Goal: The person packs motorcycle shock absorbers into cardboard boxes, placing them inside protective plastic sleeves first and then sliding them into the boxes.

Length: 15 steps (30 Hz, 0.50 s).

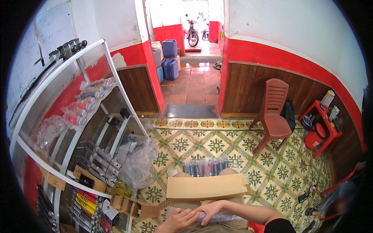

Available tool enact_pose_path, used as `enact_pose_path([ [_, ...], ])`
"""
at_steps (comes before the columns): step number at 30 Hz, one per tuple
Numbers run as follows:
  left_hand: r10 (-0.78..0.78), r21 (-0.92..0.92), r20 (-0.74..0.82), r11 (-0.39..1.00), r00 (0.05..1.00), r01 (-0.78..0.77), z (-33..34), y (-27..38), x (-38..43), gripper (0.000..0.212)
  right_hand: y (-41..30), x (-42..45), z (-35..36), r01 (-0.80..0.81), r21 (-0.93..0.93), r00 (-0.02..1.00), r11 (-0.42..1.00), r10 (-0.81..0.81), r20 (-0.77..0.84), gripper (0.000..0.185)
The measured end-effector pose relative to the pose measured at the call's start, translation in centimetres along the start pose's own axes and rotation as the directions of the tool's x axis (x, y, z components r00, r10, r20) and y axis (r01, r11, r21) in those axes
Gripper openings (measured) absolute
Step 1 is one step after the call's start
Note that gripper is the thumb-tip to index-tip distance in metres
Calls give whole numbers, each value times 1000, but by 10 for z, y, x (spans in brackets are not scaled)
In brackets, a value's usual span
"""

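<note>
A long package in clear plastic wrap (227, 216) lies across my lap; what is inside is hard to make out. My left hand (181, 219) grips its left end, fingers bent over the plastic. Close beside it, my right hand (210, 210) holds the same package with the thumb on the near side, and the two hands' fingers meet. Just beyond them, a long closed cardboard box (207, 186) rests across my knees. On the floor past the box stands a row of several plastic-wrapped shock absorbers (205, 167), black and red, partly hidden by the box.
On the left, a white metal-framed shelf (123, 102) holds wrapped shock absorbers (76, 119) and coil springs (87, 202). Small open cartons (131, 206) sit by its base. A plastic chair (275, 116) and red table (320, 116) stand right. Another person's leg (329, 201) shows at lower right.
</note>
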<state>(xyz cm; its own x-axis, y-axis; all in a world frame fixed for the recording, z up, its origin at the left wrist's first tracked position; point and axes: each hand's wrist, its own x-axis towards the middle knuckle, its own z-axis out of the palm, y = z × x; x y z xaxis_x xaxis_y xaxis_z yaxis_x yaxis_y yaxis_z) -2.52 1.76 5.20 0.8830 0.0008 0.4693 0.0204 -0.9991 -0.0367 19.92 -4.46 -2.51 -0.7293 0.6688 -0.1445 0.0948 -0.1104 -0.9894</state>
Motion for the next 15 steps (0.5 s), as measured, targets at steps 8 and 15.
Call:
enact_pose_path([
  [8,-13,2,156,1000,988,13,0,-1,-10,42,2,7,3,-264,474,962,840,189,199,45],
  [15,-288,-237,455,873,842,427,-41,-20,28,72,1,6,13,-181,121,978,976,192,-86,46],
])
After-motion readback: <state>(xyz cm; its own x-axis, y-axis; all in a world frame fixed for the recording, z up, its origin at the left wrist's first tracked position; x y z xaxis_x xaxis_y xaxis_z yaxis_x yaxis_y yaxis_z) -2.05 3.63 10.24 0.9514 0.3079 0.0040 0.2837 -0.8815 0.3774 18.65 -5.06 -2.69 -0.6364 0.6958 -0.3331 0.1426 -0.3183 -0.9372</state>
